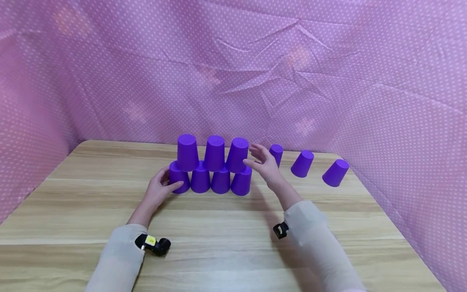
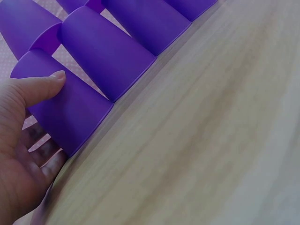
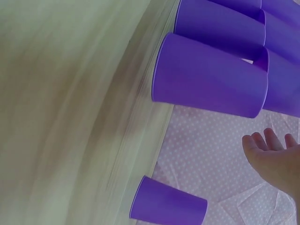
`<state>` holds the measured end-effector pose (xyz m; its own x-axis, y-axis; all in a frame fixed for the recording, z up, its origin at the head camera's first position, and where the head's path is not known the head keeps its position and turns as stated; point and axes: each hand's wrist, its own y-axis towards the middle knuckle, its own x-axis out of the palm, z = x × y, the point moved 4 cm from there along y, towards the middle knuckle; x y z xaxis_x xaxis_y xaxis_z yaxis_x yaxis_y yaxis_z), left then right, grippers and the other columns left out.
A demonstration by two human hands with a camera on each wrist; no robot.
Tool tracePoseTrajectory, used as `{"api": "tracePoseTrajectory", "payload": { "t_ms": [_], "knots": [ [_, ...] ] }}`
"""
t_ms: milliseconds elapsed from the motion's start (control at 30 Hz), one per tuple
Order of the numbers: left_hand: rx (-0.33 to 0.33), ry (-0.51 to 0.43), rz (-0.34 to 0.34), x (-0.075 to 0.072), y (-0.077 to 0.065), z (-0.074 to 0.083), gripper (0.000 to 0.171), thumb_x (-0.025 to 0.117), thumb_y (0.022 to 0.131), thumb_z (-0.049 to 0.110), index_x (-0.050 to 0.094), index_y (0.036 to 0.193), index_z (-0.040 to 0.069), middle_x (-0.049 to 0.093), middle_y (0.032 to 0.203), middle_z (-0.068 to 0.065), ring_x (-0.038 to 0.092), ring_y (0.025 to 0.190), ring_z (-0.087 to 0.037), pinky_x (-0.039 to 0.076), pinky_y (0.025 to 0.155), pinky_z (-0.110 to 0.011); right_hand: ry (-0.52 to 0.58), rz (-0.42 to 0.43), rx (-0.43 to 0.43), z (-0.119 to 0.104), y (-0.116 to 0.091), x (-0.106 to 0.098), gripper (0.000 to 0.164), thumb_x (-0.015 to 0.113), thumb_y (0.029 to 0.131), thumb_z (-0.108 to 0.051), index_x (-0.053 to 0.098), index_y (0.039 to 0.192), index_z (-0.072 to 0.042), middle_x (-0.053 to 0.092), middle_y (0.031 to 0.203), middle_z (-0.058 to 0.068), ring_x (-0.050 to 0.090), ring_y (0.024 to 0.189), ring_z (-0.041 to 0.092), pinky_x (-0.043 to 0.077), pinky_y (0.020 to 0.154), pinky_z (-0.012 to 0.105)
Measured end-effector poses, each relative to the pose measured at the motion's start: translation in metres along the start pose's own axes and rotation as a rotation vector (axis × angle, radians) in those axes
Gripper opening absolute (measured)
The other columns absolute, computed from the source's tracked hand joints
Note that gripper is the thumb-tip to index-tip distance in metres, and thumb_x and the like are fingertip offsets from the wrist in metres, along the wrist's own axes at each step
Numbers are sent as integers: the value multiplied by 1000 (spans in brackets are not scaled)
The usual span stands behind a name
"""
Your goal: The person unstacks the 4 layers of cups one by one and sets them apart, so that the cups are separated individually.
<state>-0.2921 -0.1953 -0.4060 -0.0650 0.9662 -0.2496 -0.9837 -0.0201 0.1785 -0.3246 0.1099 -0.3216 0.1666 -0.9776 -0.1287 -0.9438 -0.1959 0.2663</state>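
Note:
Upside-down purple cups stand in two rows on the table. Three cups form the upper row, a left one [image 1: 187, 153], a middle one [image 1: 215, 154] and a right one [image 1: 237, 155], each bridging cups of the lower row. My left hand [image 1: 157, 190] holds the lower row's leftmost cup [image 2: 70, 103], thumb across its front and fingers round its outer side. My right hand [image 1: 267, 165] is raised beside the upper right cup, fingers loosely bent with nothing between them. In the right wrist view a gap separates the right hand [image 3: 276, 161] from the cups.
Three more upturned cups stand apart to the right: one partly behind the right hand [image 1: 276, 153], another [image 1: 302, 164] and a farthest one [image 1: 335, 172]. Pink dotted cloth [image 1: 233, 73] hangs behind and beside the wooden table [image 1: 211, 243].

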Motion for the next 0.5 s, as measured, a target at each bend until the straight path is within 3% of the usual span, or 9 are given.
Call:
{"api": "tracePoseTrajectory", "payload": {
  "t_ms": [500],
  "knots": [
    [0,10,9,0,-1,3,65,67,75,15,33,129,0,41,121,-25,38,111,-33,31,95,-42,40,16,32,-4,7,17,62,65,73,1,34,127,0,48,114,19,46,105,25,37,91,30]
  ]
}}
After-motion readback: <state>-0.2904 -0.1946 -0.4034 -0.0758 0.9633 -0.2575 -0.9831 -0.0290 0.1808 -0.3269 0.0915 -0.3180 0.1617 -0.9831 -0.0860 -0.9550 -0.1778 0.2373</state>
